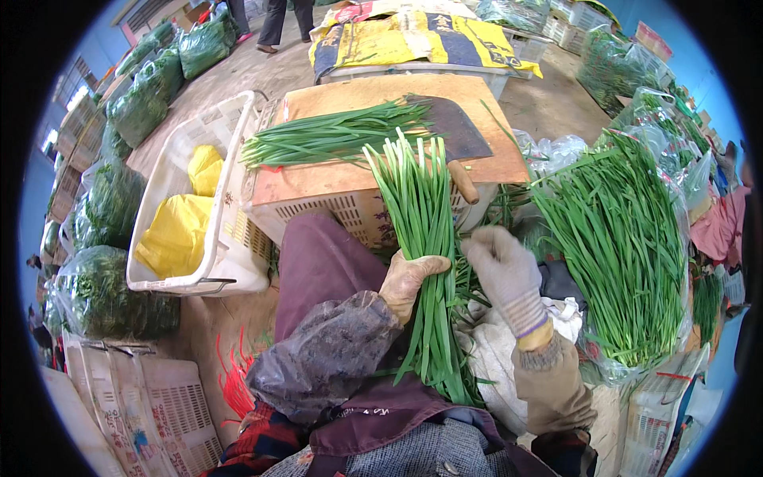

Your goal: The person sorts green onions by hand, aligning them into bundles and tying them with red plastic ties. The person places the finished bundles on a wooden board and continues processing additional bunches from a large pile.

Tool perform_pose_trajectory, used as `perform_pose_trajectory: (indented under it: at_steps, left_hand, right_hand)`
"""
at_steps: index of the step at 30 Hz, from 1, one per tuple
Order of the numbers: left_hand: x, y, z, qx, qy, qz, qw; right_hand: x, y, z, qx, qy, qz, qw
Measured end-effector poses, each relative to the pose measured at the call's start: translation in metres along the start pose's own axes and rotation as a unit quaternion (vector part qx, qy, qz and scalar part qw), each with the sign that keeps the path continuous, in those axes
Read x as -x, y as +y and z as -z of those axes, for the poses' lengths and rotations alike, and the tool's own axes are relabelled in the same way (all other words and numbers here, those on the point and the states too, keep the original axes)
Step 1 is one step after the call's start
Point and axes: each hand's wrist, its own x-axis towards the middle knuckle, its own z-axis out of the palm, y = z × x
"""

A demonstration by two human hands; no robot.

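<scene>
My left hand [411,283], in a stained glove, is wrapped around the middle of a bunch of garlic chives [420,214] above my lap. The pale stem ends point away from me and the green leaves hang towards my apron. My right hand [501,262], in a grey knit glove, is just right of the bunch, apart from it. Its fingers are curled and motion-blurred, so whether they hold anything is unclear. Ahead, another bunch of chives [334,134] lies on a wooden board [286,185]. A cleaver [459,128] rests beside it, its wooden handle overhanging the near edge.
A white plastic crate [262,262] with yellow sacking [179,232] stands left of the board. Loose chives [620,256] are heaped at my right. Red ties [235,375] hang low at left. Bagged greens [101,292] line the left side; covered crates [411,42] stand beyond the board.
</scene>
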Motion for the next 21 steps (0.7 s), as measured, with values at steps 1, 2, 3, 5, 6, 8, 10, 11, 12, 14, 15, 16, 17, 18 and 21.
perform_pose_trajectory:
  at_steps: [1, 2, 3, 5, 6, 8, 10, 11, 12, 14, 15, 16, 17, 18, 21]
  left_hand:
    - [0.002, 0.001, -0.003, -0.013, 0.0, -0.002, 1.0]
    - [0.004, 0.002, -0.006, -0.027, 0.0, -0.004, 1.0]
    - [0.005, 0.002, -0.008, -0.044, 0.002, -0.005, 0.999]
    - [0.008, 0.002, -0.011, -0.041, -0.009, -0.026, 0.999]
    - [0.009, 0.002, -0.011, -0.047, -0.015, -0.038, 0.998]
    - [0.01, 0.001, -0.01, -0.071, -0.011, -0.053, 0.996]
    - [0.01, 0.001, -0.007, -0.061, -0.027, -0.057, 0.996]
    - [0.01, 0.001, -0.006, -0.056, -0.03, -0.056, 0.996]
    - [0.01, 0.001, -0.004, -0.047, -0.036, -0.048, 0.997]
    - [0.011, 0.003, -0.003, -0.036, -0.046, -0.026, 0.998]
    - [0.011, 0.004, -0.003, -0.02, -0.06, -0.029, 0.998]
    - [0.012, 0.005, -0.004, -0.009, -0.067, -0.026, 0.997]
    - [0.013, 0.006, -0.005, 0.0, -0.072, -0.023, 0.997]
    - [0.014, 0.006, -0.006, 0.006, -0.072, -0.032, 0.997]
    - [0.016, 0.008, -0.01, 0.015, -0.07, -0.044, 0.997]
  right_hand:
    - [-0.01, -0.004, 0.001, 0.002, 0.04, 0.017, 0.999]
    - [-0.021, -0.008, 0.001, -0.02, 0.042, 0.002, 0.999]
    - [-0.036, -0.012, 0.0, -0.038, 0.041, -0.021, 0.998]
    - [-0.063, -0.017, -0.001, -0.056, 0.05, -0.028, 0.997]
    - [-0.077, -0.019, -0.006, -0.055, 0.059, -0.013, 0.997]
    - [-0.097, -0.019, -0.01, -0.072, 0.053, 0.023, 0.996]
    - [-0.11, -0.016, -0.011, -0.099, 0.027, 0.041, 0.994]
    - [-0.114, -0.014, -0.012, -0.106, 0.016, 0.029, 0.994]
    - [-0.116, -0.012, -0.01, -0.115, 0.014, 0.021, 0.993]
    - [-0.116, -0.009, -0.007, -0.158, 0.0, 0.025, 0.987]
    - [-0.116, -0.008, -0.005, -0.174, -0.004, 0.024, 0.984]
    - [-0.114, -0.008, -0.003, -0.202, -0.013, 0.002, 0.979]
    - [-0.112, -0.008, -0.001, -0.227, -0.017, -0.009, 0.974]
    - [-0.111, -0.008, 0.0, -0.254, -0.022, -0.019, 0.967]
    - [-0.108, -0.011, 0.003, -0.273, -0.024, -0.018, 0.962]
